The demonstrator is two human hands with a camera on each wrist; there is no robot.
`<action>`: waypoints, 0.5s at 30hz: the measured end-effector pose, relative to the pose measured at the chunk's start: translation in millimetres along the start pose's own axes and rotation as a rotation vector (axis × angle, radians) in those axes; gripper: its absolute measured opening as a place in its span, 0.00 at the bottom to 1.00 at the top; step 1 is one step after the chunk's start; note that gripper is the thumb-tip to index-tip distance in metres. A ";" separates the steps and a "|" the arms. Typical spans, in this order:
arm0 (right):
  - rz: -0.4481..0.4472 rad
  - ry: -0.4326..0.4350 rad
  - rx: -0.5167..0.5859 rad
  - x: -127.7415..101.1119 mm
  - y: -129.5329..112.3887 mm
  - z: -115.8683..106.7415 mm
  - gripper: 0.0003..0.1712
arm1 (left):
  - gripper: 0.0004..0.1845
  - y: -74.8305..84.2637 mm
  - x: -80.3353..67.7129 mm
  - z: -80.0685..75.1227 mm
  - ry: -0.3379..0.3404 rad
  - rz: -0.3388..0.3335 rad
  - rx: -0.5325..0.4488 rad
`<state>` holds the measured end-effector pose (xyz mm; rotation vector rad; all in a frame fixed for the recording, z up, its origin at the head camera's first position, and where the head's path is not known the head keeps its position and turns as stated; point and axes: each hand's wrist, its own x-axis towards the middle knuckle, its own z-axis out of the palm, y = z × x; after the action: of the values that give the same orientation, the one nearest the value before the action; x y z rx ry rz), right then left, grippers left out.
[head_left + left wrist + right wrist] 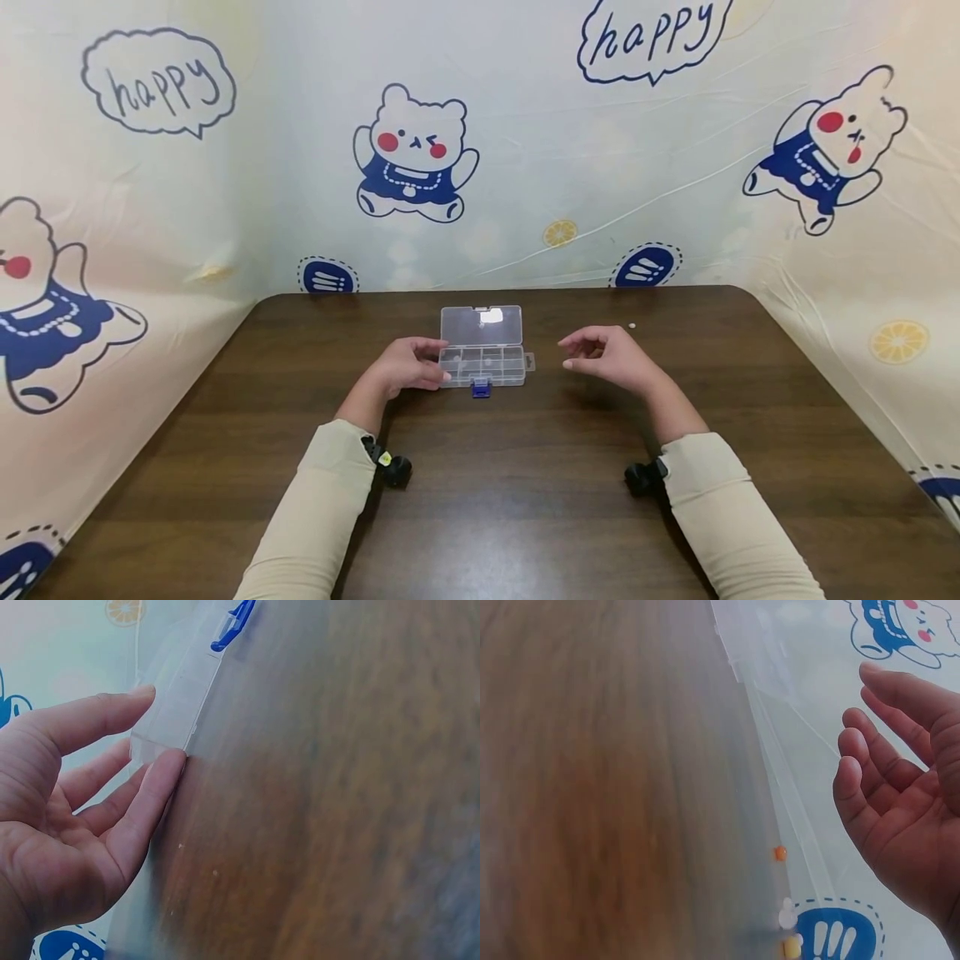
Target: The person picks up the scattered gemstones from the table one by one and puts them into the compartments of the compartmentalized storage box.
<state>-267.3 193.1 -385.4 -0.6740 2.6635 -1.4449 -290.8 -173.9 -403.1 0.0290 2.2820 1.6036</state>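
Note:
A clear plastic compartment box (502, 375) sits toward the table's far side, its transparent lid (465, 325) raised at the back. A blue latch (481, 389) is on its front edge, and a small hanging tab (530, 362) sticks out at the right end. My left hand (408, 364) holds the box's left end between thumb and fingers; in the left wrist view the fingertips (171, 761) touch the end wall. To the right of the box, apart from it, my right hand (607, 357) hovers with loosely bent fingers and nothing in them.
Behind my right hand lies a tiny pale piece (632, 326). The right wrist view shows an orange bead (780, 853), a whitish one (787, 915) and a yellow one (791, 947) near the table's far edge. Printed cloth (510, 167) hangs around the brown table (525, 483).

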 end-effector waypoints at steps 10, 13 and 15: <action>-0.020 0.029 -0.007 -11.4 7.3 -12.3 0.20 | 0.35 1.6 -1.1 0.6 0.000 0.004 0.011; -0.017 0.030 -0.009 -14.3 8.1 -15.8 0.21 | 0.35 1.1 -1.2 0.7 0.000 0.004 0.008; -0.007 0.032 -0.004 -16.0 8.2 -18.1 0.20 | 0.35 0.6 -1.2 0.6 0.000 0.006 0.006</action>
<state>-259.9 217.5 -384.5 -0.6668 2.6913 -1.4649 -289.6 -173.3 -402.4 0.0368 2.2892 1.5990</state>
